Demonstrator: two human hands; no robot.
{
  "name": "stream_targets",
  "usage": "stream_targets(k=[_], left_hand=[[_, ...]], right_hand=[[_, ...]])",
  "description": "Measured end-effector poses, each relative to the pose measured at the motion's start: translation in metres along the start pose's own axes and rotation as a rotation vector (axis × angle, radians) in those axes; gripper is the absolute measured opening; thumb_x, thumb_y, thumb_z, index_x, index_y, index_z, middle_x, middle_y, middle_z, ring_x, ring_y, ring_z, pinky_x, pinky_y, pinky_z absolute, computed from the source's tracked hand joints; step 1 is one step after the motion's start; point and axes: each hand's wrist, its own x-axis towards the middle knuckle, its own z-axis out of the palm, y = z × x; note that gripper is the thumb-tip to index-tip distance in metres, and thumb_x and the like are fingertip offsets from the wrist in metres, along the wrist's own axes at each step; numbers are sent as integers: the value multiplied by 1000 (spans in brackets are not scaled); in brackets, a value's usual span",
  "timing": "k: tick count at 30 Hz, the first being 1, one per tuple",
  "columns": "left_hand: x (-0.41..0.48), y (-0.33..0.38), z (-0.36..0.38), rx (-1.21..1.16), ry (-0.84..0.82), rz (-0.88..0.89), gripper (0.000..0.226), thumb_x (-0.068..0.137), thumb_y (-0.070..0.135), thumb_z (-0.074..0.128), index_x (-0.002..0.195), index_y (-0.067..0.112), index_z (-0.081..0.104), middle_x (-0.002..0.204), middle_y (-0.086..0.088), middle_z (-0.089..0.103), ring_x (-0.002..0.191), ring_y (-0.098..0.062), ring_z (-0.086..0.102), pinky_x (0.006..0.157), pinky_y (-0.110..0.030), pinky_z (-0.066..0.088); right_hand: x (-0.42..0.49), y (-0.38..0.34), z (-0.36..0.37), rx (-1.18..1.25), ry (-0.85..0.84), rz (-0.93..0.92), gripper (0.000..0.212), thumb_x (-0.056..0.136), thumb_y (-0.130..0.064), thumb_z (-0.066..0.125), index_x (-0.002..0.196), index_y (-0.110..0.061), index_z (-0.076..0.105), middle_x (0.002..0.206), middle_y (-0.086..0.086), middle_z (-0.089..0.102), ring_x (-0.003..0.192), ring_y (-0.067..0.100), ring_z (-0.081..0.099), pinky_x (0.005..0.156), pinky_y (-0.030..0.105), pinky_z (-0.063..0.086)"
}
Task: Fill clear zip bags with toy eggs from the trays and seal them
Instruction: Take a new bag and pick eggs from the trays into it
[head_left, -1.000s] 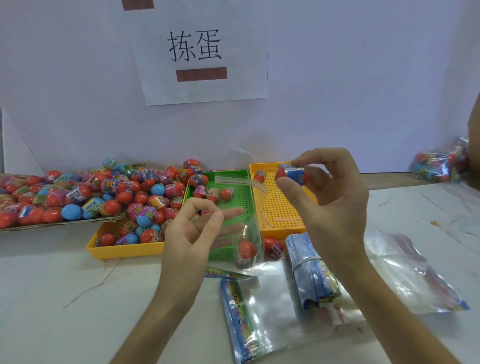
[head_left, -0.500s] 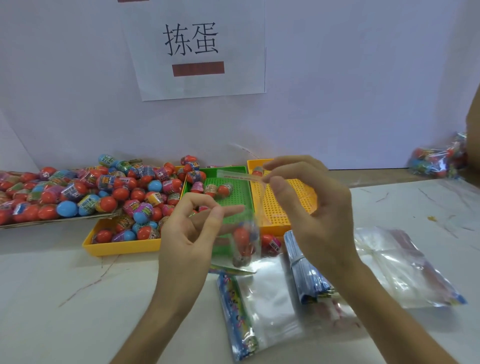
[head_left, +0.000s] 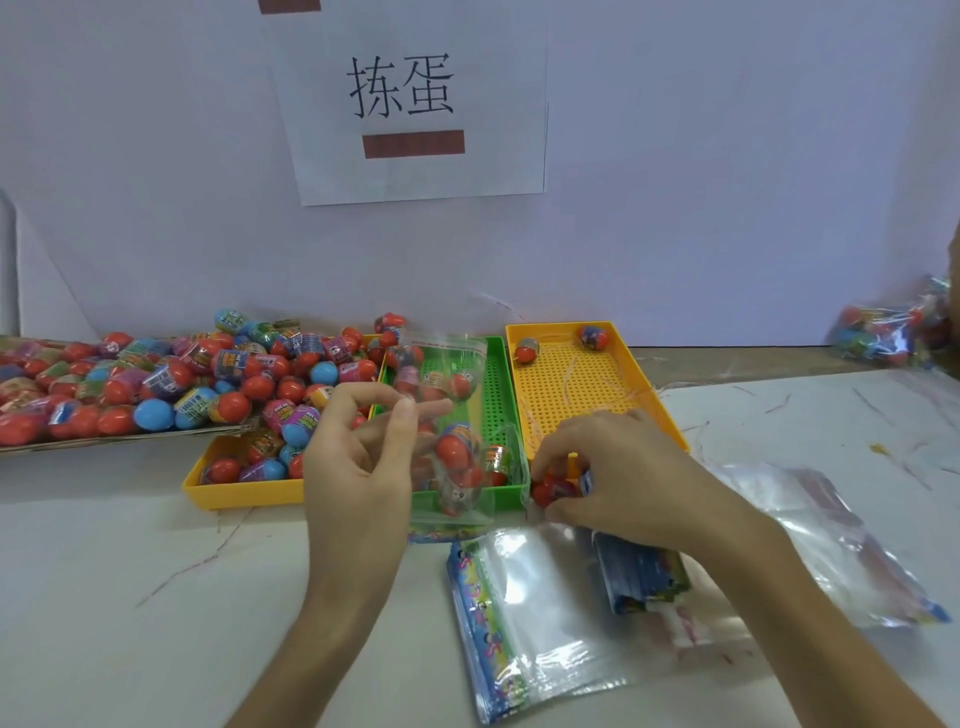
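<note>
My left hand (head_left: 358, 467) pinches the side of a clear zip bag (head_left: 452, 374) and holds it upright over the green tray (head_left: 497, 395). The bag's mouth is open at the top and a few toy eggs (head_left: 454, 452) lie in its bottom. My right hand (head_left: 618, 467) is down at the near end of the yellow tray (head_left: 571, 395), with its fingers curled round a red toy egg (head_left: 553, 491) on the table. Two more eggs (head_left: 525, 349) sit at that tray's far end.
A second yellow tray (head_left: 244, 491) and a flat cardboard tray (head_left: 104, 441) on the left are heaped with eggs. Empty zip bags (head_left: 540, 597), a bundle of blue packets (head_left: 639, 571) and another clear bag (head_left: 831, 545) lie in front. Filled bags (head_left: 888, 332) sit far right.
My right hand carried an egg to the bag's mouth, let it go inside, then dropped to the table and closed on a red egg there. The left hand kept hold of the bag.
</note>
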Motion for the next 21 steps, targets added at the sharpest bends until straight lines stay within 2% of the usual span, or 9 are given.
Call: stream_targets(k=[6, 9, 12, 14, 17, 19, 21], left_hand=[[-1, -2, 1, 32, -18, 11, 17, 96, 37, 54, 100, 21, 57, 97, 4, 79, 86, -19, 77, 70, -42, 65], [-2, -2, 1, 38, -9, 14, 19, 95, 38, 54, 100, 21, 57, 97, 3, 79, 86, -19, 77, 74, -50, 63], [-2, -2, 1, 38, -1, 14, 20, 94, 38, 54, 100, 19, 56, 96, 3, 79, 87, -20, 77, 76, -52, 62], [-3, -1, 1, 39, -3, 13, 21, 94, 39, 54, 100, 19, 57, 96, 3, 79, 87, -19, 77, 76, -52, 62], [-3, 0, 2, 31, -8, 13, 22, 93, 38, 54, 100, 17, 57, 97, 3, 79, 88, -19, 77, 75, -51, 63], [-3, 0, 1, 19, -11, 15, 21, 94, 37, 55, 100, 17, 57, 97, 2, 79, 90, -19, 77, 77, -49, 63], [-3, 0, 2, 15, -21, 22, 19, 95, 35, 55, 100, 17, 57, 97, 4, 79, 91, -17, 77, 75, -42, 64]], right_hand=[[-1, -17, 10, -100, 71, 58, 27, 85, -36, 71, 111, -39, 66, 94, -18, 48, 104, 16, 50, 81, 35, 23], [0, -17, 13, -129, 59, 101, 31, 88, -33, 70, 118, -37, 66, 103, -11, 52, 111, 20, 48, 79, 36, 18], [0, -14, 15, -131, 71, 100, 27, 89, -30, 69, 115, -36, 67, 99, -11, 48, 110, 20, 49, 79, 36, 19], [0, -12, 14, -82, 92, 89, 22, 87, -30, 70, 109, -35, 68, 94, -14, 48, 105, 17, 51, 81, 34, 27], [0, -8, 5, 183, 241, 111, 10, 83, -31, 75, 92, -32, 72, 86, -15, 60, 87, 9, 58, 81, 36, 49], [0, -7, -6, 478, 404, 131, 11, 79, -29, 82, 85, -32, 72, 80, -13, 68, 77, 6, 63, 72, 26, 53], [-3, -10, -17, 734, 545, 63, 14, 78, -24, 83, 85, -29, 72, 82, -11, 73, 78, 7, 68, 73, 22, 54]])
